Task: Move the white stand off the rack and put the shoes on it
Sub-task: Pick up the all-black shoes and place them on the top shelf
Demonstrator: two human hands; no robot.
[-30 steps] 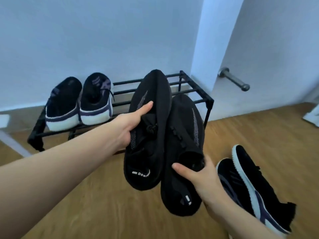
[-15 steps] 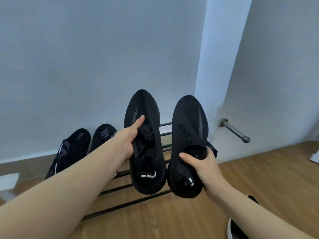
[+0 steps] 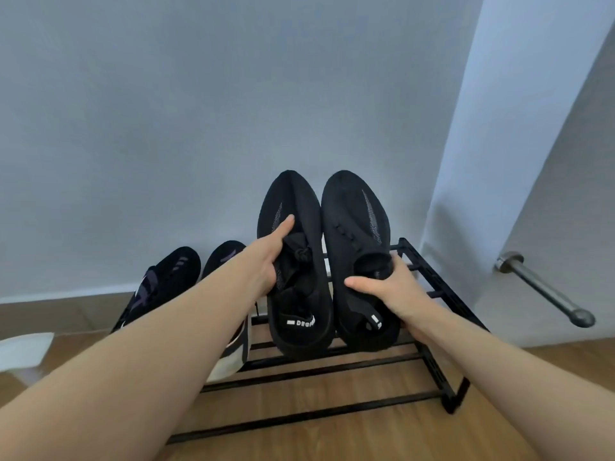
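Observation:
Two plain black knit shoes are held side by side, toes pointing at the wall, over the right half of the black metal rack. My left hand grips the left black shoe at its laces. My right hand grips the right black shoe at its collar. Their heels sit at or just above the rack's bars; contact cannot be told. A pair of black shoes with white soles rests on the rack's left half, partly hidden by my left forearm. A white object lies on the floor at far left.
The rack stands on a wooden floor against a pale wall. A metal bar sticks out from the white panel at right, beside the rack's right end.
Both hands have carried the black shoes forward and down over the rack's right half and brought them closer together. The view has tilted, so the shoes on the floor at right are out of sight.

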